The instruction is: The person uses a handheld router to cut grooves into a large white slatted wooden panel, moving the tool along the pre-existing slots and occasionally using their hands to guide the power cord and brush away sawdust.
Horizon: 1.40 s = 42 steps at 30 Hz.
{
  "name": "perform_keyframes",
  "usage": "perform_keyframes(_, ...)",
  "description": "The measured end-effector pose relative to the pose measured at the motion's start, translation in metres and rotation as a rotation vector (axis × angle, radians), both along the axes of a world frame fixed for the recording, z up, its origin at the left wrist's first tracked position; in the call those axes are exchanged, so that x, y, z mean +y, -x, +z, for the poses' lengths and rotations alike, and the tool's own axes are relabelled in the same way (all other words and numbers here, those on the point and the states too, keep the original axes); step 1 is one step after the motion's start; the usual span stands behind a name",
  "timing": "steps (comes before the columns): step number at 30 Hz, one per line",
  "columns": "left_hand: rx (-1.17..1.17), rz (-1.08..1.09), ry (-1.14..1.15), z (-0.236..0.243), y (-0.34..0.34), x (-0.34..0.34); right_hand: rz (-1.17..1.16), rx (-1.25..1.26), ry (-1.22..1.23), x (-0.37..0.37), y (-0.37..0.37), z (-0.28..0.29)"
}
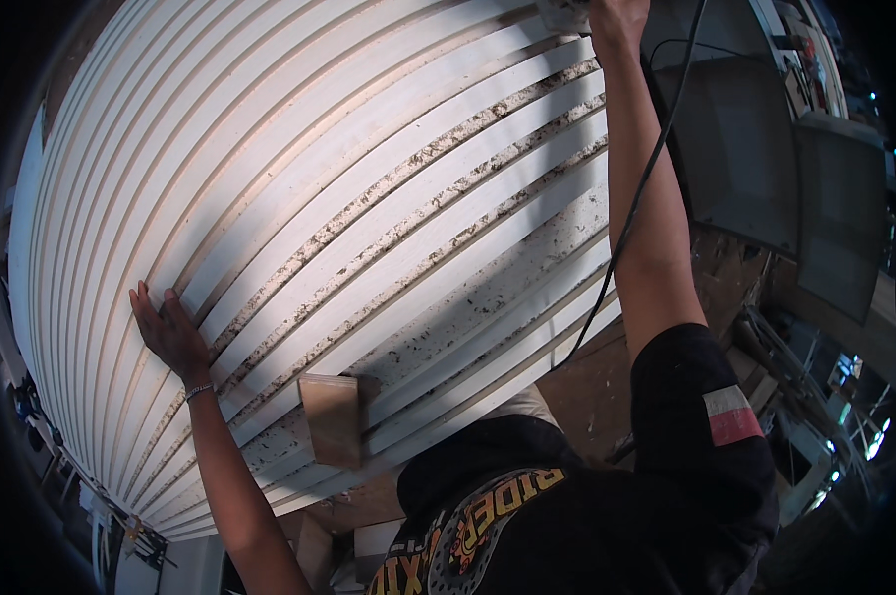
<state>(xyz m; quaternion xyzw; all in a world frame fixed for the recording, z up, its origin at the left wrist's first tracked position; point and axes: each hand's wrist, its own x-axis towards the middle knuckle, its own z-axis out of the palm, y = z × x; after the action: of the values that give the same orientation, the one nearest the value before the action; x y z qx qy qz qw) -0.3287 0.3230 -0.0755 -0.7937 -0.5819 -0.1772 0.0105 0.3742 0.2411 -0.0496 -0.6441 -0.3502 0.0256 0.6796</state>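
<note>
A large white panel with long parallel grooves lies across the view, bending toward the rim. My left hand rests on its left part, fingers stretched and slightly apart, holding nothing. At the top edge, my right hand is partly cut off. It is closed at a grey tool that sits on the panel's far right part; its kind does not show. Brown chips fill several grooves between the hands. A wooden block stands on the near edge of the panel.
A black cord hangs down past my right forearm and over the panel's right edge. Dark grey boxes or cabinets stand at the right. Stacked frames and scrap lie farther down on that side, by a brown floor.
</note>
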Motion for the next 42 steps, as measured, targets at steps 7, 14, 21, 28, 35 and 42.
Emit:
perform_keyframes(7,-0.058,-0.005,0.014,0.001,-0.002,-0.001,0.07,0.052,0.026,0.0,0.022,0.008)
perform_keyframes(14,-0.01,0.039,0.01,-0.002,0.003,-0.002,0.319,0.12,0.042,0.0,0.086,0.017)
perform_keyframes(21,0.02,0.076,-0.04,-0.008,0.005,-0.002,0.507,0.124,0.086,0.008,0.167,0.019)
perform_keyframes(28,0.034,0.088,-0.083,-0.007,0.002,-0.002,0.521,-0.003,0.243,0.018,0.249,0.012)
perform_keyframes(35,-0.001,0.069,-0.002,-0.01,0.008,-0.009,0.76,0.105,0.198,0.036,0.351,0.016)
perform_keyframes(42,0.103,0.077,0.108,0.01,0.122,-0.109,0.87,0.023,0.272,0.053,0.475,0.024)
